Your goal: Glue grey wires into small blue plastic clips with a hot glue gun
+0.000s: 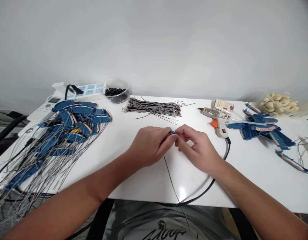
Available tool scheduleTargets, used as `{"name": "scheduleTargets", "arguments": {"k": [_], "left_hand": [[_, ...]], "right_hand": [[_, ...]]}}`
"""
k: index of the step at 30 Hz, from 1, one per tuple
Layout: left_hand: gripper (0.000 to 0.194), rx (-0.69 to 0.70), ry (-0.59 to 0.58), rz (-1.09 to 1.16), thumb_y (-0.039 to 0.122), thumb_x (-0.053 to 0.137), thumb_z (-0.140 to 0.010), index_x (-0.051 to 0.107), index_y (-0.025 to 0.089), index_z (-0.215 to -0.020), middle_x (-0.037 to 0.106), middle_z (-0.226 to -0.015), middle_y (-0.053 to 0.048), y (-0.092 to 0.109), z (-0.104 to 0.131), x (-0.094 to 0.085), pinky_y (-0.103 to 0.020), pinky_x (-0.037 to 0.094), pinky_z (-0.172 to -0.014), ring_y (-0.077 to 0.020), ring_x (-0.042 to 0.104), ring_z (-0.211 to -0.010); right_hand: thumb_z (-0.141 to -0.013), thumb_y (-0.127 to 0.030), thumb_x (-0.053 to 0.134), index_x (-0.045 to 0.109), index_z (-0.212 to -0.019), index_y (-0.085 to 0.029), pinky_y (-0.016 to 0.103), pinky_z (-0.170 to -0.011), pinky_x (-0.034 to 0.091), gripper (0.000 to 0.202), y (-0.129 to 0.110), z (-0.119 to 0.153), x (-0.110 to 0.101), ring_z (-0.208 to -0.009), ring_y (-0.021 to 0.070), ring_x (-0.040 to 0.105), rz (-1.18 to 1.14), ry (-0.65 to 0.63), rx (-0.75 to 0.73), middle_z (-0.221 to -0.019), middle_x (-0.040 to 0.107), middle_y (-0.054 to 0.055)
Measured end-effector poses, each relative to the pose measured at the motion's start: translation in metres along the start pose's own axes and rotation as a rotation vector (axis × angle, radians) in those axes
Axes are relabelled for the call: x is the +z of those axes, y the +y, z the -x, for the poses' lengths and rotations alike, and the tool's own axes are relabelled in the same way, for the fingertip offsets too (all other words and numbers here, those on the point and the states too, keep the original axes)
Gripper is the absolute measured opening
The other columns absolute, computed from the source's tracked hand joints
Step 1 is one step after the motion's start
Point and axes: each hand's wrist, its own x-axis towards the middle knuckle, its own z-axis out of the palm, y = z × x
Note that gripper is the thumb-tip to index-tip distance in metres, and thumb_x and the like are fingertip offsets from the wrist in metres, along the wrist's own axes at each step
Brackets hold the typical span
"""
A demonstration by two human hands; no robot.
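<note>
My left hand [151, 145] is closed around a small blue folded piece [171, 132], mostly hidden by the fingers. Against the right end of that piece, the thumb and fingertips of my right hand [197, 148] are pinched together. A thin dark wire [170, 176] hangs from below my left hand, over the table's front edge toward the shirt. Beyond the hands lies a bundle of similar dark wires [154, 107]. To the right of my right hand, a glue gun [220, 125] with an orange trigger rests on its side.
At left, blue pieces [77, 110] with long wires pile up beside a power strip [92, 89]. A clear tub [119, 98] holds small black parts. More blue pieces [263, 128] and a bag of pale curved items [277, 103] lie right. The black cord [206, 191] curves along the front.
</note>
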Motion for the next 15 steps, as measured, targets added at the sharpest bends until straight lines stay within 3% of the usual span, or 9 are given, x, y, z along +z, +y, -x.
{"name": "scheduleTargets", "arguments": {"k": [15], "left_hand": [[0.057, -0.314, -0.227, 0.723, 0.053, 0.029, -0.112, 0.058, 0.017, -0.079, 0.06, -0.073, -0.002, 0.0081, -0.0037, -0.0024, -0.029, 0.042, -0.066, -0.0149, 0.054, -0.068]], "right_hand": [[-0.104, -0.028, 0.057, 0.061, -0.091, -0.02, 0.025, -0.058, 0.042, 0.016, -0.001, -0.0019, -0.0015, -0.07, 0.0135, 0.057, 0.0, 0.034, -0.017, -0.076, 0.062, 0.0]]}}
